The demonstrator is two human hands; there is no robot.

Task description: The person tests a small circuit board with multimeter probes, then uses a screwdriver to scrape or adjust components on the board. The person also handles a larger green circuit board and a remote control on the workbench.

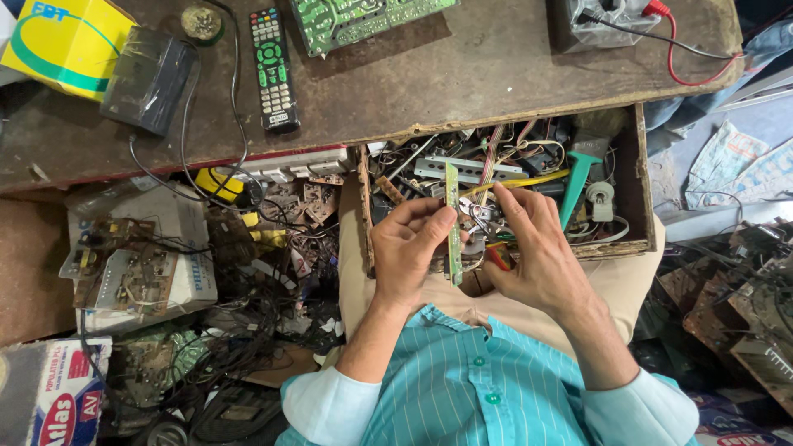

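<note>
Circuit board strip [453, 223]: narrow, long, green, held edge-on and upright over lap, just near of open drawer [640, 177]. Left hand [406, 252] closed around strip's middle, fingers wrapped over it. Right hand [533, 248] partly curled, fingertips at strip's right side; small red-yellow object [498, 256] under its palm, identity unclear. Strip's component face not visible. Drawer holds tangled wires, metal brackets, teal plastic tool [578, 177], yellow wire [520, 182]; lower contents hidden behind hands.
</note>
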